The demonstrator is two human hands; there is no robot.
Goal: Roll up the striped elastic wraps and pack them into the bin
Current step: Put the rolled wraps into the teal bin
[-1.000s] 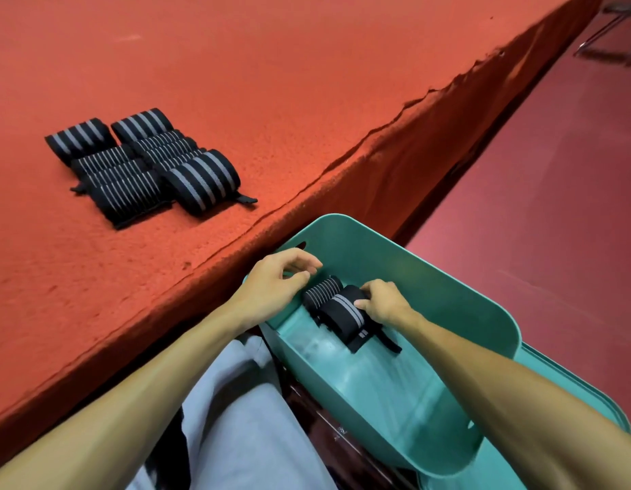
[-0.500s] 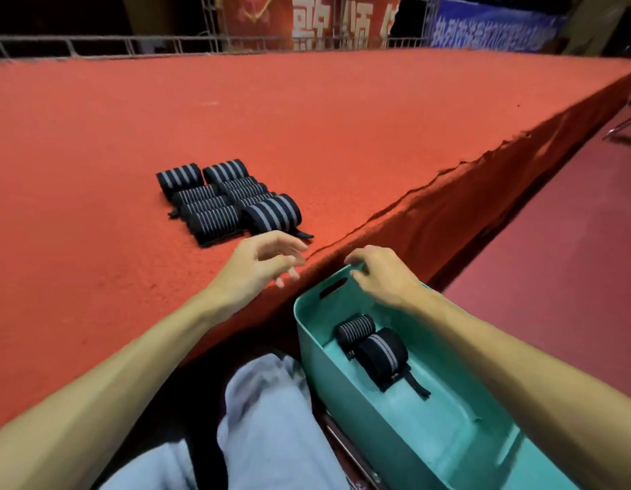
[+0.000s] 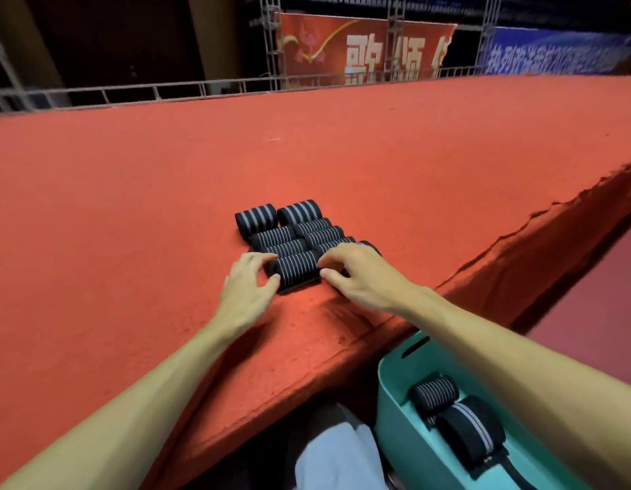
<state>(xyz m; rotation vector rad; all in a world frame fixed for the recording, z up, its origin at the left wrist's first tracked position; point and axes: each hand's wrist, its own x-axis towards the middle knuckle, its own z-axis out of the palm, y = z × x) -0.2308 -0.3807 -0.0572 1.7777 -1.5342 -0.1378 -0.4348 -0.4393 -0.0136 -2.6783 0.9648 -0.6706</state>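
Note:
Several rolled black wraps with white stripes [image 3: 295, 226] lie packed together on the red carpeted platform [image 3: 130, 213]. My left hand [image 3: 248, 282] curls its fingers and thumb round the left end of the nearest thin-striped roll [image 3: 298, 272]. My right hand [image 3: 361, 275] lies curled over the roll at the pile's right [image 3: 372, 246], which it mostly hides; its thumb touches the nearest roll's right end. The teal bin [image 3: 390, 383] stands below the platform edge at lower right. It holds a thin-striped roll [image 3: 434, 394] and a wide-striped roll [image 3: 471, 429].
The platform's front edge [image 3: 342, 351] runs diagonally between the pile and the bin. My grey-clad knee [image 3: 337, 457] is beside the bin. A metal railing [image 3: 165, 90] and banners [image 3: 363, 47] stand at the platform's far side. Dark red floor [image 3: 597, 313] lies to the right.
Both hands left the bin, rose over the platform edge and came down on the pile of rolls. The view tilted up, so the bin dropped to the lower right.

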